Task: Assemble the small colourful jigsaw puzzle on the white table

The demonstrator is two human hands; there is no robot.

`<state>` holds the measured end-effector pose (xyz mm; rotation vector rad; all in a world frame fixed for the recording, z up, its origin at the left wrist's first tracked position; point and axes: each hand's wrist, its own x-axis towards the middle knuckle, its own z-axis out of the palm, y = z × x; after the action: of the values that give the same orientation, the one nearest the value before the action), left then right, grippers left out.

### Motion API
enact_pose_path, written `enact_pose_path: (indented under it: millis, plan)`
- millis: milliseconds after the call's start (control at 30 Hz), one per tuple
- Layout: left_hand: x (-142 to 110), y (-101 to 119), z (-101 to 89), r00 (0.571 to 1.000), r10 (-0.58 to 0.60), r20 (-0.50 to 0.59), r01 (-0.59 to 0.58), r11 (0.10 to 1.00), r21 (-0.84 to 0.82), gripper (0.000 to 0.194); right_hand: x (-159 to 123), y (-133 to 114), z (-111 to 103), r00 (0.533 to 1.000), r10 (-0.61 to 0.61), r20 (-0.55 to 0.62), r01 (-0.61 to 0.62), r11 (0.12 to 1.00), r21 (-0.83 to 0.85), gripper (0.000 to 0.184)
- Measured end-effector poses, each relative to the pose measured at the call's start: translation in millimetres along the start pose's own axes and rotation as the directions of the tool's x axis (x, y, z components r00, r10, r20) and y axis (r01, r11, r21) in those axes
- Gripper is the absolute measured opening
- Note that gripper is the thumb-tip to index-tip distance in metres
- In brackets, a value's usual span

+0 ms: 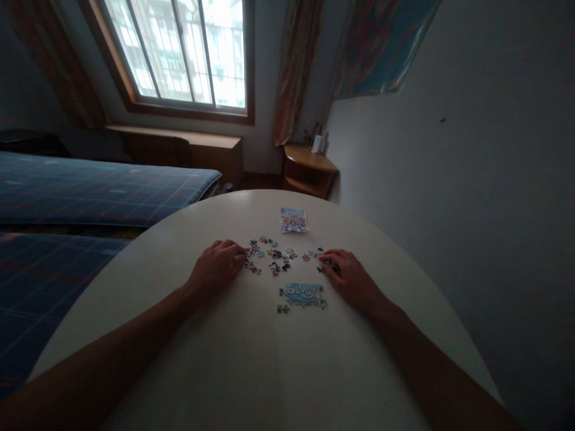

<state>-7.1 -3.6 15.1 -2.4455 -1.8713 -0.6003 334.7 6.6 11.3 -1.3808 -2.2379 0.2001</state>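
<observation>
My left hand [220, 263] rests at the left edge of a scatter of small jigsaw puzzle pieces [275, 254], its stretched fingertips touching the nearest ones. On the other side, my right hand [345, 270] lies with thumb and fingers apart over several more pieces, partly hiding them. Between my hands and closer to me is a joined section of puzzle [305, 294], light blue with large lettering. A small group of pieces [283, 309] sits just off its lower left corner. Beyond the scatter lies a printed picture sheet [293, 220] with a cartoon design.
All of this is on a round white table [251, 365]. Left of it are plaid mattresses [90, 185]. A wooden corner shelf [309, 158] stands past the far edge, near a barred window [179, 54]. A pale wall [449, 179] runs along the right.
</observation>
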Motion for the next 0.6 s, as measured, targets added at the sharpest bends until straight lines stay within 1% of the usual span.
enact_pose_path:
  millis: [167,400,500,600]
  plan:
    - [3,-3,-1.1,0.997,-0.074,-0.003,0.074,0.997,0.022,0.024,0,-1,0,1.000,0.005,0.016,-0.005,1.000,-0.006,0.023]
    - [4,-11,-13.7,0.984,-0.176,-0.020,0.177,0.984,0.029,0.027,1,-1,-1,0.999,0.016,0.028,-0.016,1.000,-0.024,0.024]
    - [2,-11,-21.3,0.978,-0.205,0.027,0.202,0.976,0.078,0.026,1,-1,0,1.000,0.009,0.028,-0.008,1.000,-0.018,0.023]
    - [0,-6,-28.4,0.968,-0.241,0.071,0.229,0.963,0.142,0.027,1,-2,0,1.000,0.006,0.020,-0.006,1.000,-0.013,0.023]
